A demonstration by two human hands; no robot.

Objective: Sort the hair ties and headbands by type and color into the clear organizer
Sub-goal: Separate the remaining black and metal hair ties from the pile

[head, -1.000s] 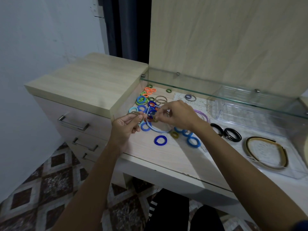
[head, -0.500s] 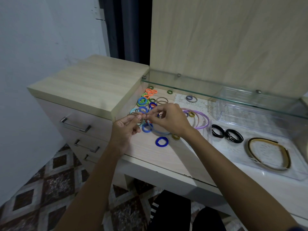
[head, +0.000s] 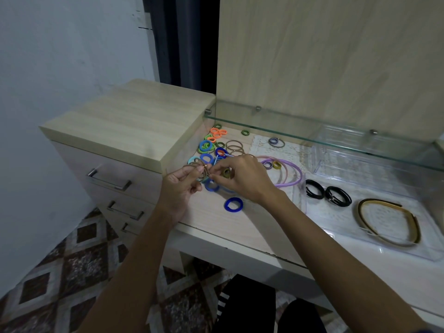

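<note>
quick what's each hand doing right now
Left hand: closed, pinching brown hair ties.
Right hand: closed, pinching the same ties.

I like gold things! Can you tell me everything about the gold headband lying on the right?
The gold-and-black curved headband is an open arch, shiny gold along its outer edge and dark on the inner side, and it looks like stiff plastic or metal. It lies flat inside the clear plastic organizer tray, with its open ends toward the back right. Nothing else touches it: the two black coiled hair ties lie apart on its left, and neither hand is near it.
</note>
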